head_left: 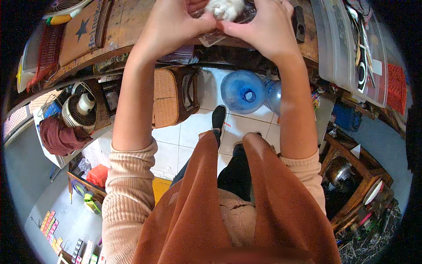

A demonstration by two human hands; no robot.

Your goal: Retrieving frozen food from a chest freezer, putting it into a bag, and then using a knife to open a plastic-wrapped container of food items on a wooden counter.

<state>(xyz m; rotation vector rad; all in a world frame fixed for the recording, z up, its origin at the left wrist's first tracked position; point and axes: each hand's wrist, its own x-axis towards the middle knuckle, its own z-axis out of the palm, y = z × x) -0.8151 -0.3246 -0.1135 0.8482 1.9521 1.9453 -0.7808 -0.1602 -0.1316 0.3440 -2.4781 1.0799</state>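
At the top edge, over the wooden workbench (pixel 123 26), both my hands are closed around clear, shiny plastic (pixel 249 12). A white, fluffy, lumpy thing (pixel 225 8) sits in or on that plastic; its kind I cannot make out. My left hand (pixel 182 20) holds the near left side, with its thumb pointing inward. My right hand (pixel 266 26) grips the near right side, its thumb almost meeting the left one. A pale flap (pixel 212 39) hangs below the thumbs. The far fingers are partly hidden or cut off by the frame.
Flattened cardboard (pixel 81 37) and a red basket (pixel 46 57) lie at the left; a clear plastic bin (pixel 351 53) stands at the right. Below are a woven stool (pixel 166 97), a blue water jug (pixel 241 90), a fan (pixel 79 108) and a wooden shelf (pixel 351 154).
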